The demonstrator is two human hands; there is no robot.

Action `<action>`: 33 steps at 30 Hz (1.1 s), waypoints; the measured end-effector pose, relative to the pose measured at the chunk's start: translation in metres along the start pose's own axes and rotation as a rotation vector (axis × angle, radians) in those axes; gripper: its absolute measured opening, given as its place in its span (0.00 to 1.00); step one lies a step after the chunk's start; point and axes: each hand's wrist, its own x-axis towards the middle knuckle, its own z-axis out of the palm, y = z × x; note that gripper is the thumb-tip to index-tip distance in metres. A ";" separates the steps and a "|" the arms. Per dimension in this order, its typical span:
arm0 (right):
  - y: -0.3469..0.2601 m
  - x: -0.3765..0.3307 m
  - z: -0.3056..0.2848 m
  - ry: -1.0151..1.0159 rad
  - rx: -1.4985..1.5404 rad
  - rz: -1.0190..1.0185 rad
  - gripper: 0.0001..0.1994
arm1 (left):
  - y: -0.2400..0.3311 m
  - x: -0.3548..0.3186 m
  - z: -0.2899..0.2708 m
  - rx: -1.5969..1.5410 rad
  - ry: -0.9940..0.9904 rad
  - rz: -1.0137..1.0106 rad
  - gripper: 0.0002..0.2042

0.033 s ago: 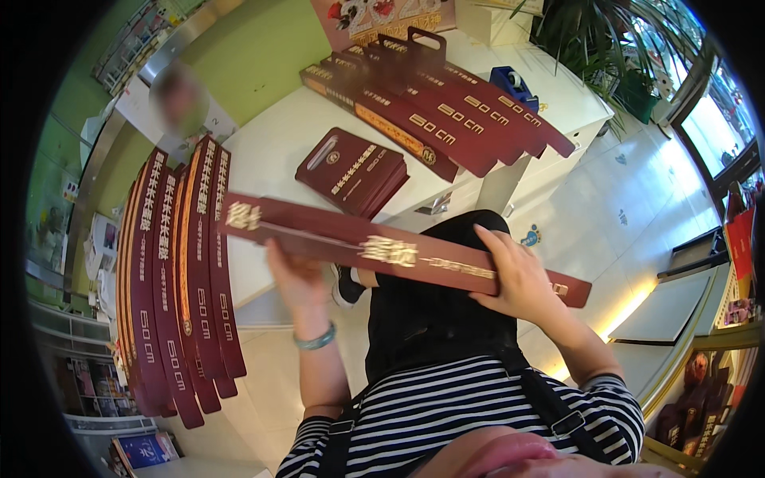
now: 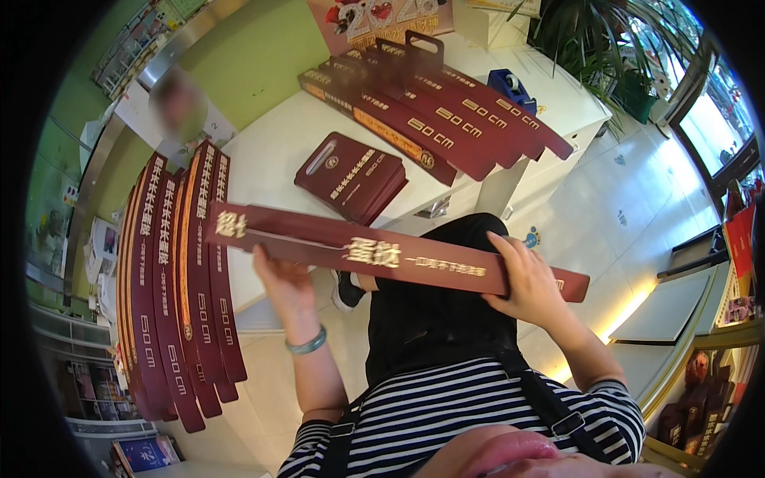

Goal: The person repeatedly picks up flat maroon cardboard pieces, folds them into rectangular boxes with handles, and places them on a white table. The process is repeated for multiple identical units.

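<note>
A long, narrow maroon carton with gold lettering lies across my front, its left end a little higher than its right. My right hand is wrapped round it near the right end, thumb below and fingers over the top edge. Close to the other end, my left hand holds the lower edge; the carton hides part of its fingers. A slit or fold line runs along the carton's left half. Behind, a stack of flat maroon handled pieces rests on the white table.
Several long maroon cartons lie side by side at the table's back. More cartons stand in a row at my left. A blue tape dispenser sits at the far right, near a leafy plant. Glass cases line the right side.
The carton's left end has shifted slightly left and down. My left hand has moved the same way with it, while my right hand has moved only slightly.
</note>
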 end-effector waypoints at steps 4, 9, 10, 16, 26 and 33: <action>0.021 -0.023 -0.005 -0.032 -0.049 -0.061 0.42 | -0.008 0.012 -0.005 0.003 0.006 -0.027 0.23; 0.022 0.024 -0.019 0.108 -0.017 0.068 0.39 | -0.049 -0.006 0.046 0.187 -0.237 -0.044 0.36; 0.035 0.041 -0.028 0.189 -0.056 0.101 0.39 | -0.045 -0.006 0.048 0.213 -0.310 0.013 0.37; 0.126 0.164 -0.069 0.333 -0.523 0.221 0.40 | -0.014 -0.021 0.008 0.508 -0.405 0.010 0.37; 0.171 0.267 0.006 0.253 -0.730 0.231 0.44 | 0.056 0.017 -0.087 1.772 -0.104 0.588 0.31; -0.011 0.209 0.082 0.042 0.020 -0.341 0.29 | 0.058 0.057 -0.086 1.550 -0.062 0.466 0.25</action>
